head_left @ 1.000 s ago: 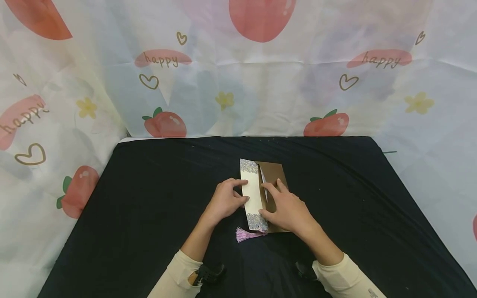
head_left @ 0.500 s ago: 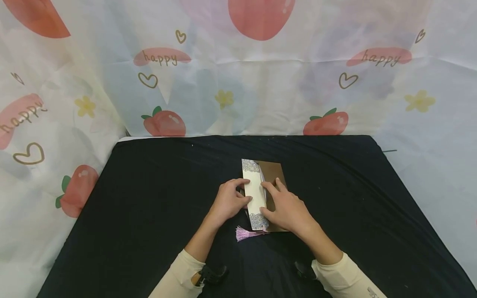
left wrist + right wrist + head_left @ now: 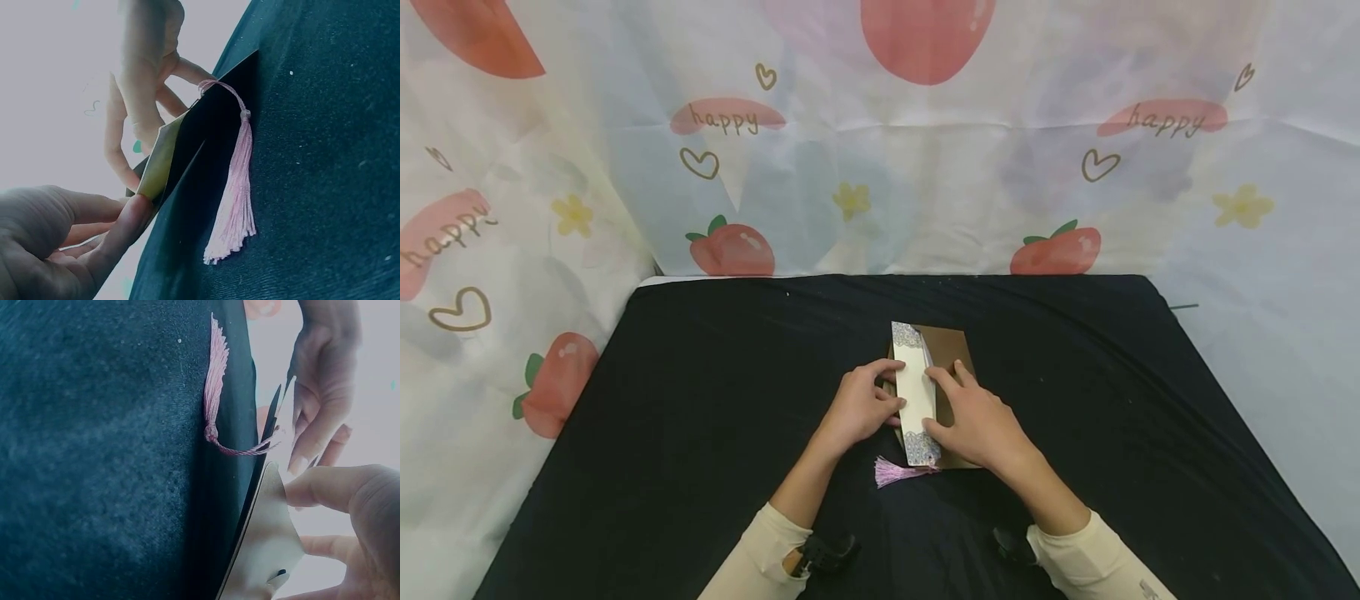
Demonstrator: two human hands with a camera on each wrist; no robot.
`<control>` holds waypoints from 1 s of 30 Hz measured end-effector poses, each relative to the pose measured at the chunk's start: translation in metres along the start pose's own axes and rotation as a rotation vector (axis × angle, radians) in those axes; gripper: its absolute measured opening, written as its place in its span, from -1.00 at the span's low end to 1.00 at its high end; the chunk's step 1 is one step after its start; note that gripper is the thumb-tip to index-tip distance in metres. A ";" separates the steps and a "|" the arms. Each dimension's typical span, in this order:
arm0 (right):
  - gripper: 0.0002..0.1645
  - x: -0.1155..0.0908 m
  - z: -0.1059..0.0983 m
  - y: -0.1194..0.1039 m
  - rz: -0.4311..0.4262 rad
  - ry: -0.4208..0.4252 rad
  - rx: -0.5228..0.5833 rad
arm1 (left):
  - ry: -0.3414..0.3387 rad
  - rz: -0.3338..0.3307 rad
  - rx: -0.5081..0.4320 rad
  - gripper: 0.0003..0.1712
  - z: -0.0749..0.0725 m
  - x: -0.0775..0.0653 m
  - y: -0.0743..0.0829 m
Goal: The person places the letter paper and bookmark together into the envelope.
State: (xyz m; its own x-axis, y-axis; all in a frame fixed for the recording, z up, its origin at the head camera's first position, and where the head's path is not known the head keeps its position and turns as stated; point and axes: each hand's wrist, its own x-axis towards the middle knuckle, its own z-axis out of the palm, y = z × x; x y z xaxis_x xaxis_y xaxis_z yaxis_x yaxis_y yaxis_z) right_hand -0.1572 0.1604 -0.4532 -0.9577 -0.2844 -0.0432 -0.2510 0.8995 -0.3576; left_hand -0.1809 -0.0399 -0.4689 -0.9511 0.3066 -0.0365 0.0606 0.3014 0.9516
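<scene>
A cream bookmark [image 3: 916,390] with lace-patterned ends lies lengthwise over a brown paper piece [image 3: 953,342] that looks like an envelope. From its near end hangs a pink tassel [image 3: 895,472], resting on the black cloth. My left hand [image 3: 863,406] pinches the bookmark's left edge between thumb and fingers. Spread over the brown piece, my right hand [image 3: 988,422] touches near the bookmark's right edge with thumb and index finger. In the right wrist view a brown flap [image 3: 262,531] bulges up under those fingers. White shows in the narrow gap beside the bookmark.
Black cloth [image 3: 737,400] covers the table. Behind it and at the sides hangs a pale printed curtain [image 3: 925,183]. A dark wrist strap [image 3: 823,552] sits at the left cuff.
My left hand has shifted slightly right with the bookmark, narrowing the gap along its right edge. My right hand has stayed in nearly the same place.
</scene>
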 end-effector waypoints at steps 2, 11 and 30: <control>-0.14 0.000 0.000 0.000 0.003 -0.003 0.001 | 0.000 0.009 -0.007 -0.38 0.001 0.000 -0.001; -0.12 -0.001 0.000 -0.002 0.013 -0.007 0.004 | 0.021 0.030 0.008 -0.37 0.004 0.000 -0.001; -0.14 -0.002 -0.001 -0.006 0.026 -0.014 0.023 | 0.024 0.017 0.077 -0.35 0.012 0.001 0.000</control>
State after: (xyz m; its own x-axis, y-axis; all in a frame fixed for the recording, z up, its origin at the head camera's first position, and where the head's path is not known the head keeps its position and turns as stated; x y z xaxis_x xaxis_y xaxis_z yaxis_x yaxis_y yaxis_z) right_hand -0.1536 0.1554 -0.4502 -0.9619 -0.2653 -0.0656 -0.2222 0.8989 -0.3775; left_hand -0.1782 -0.0282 -0.4727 -0.9566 0.2911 -0.0127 0.0988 0.3650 0.9258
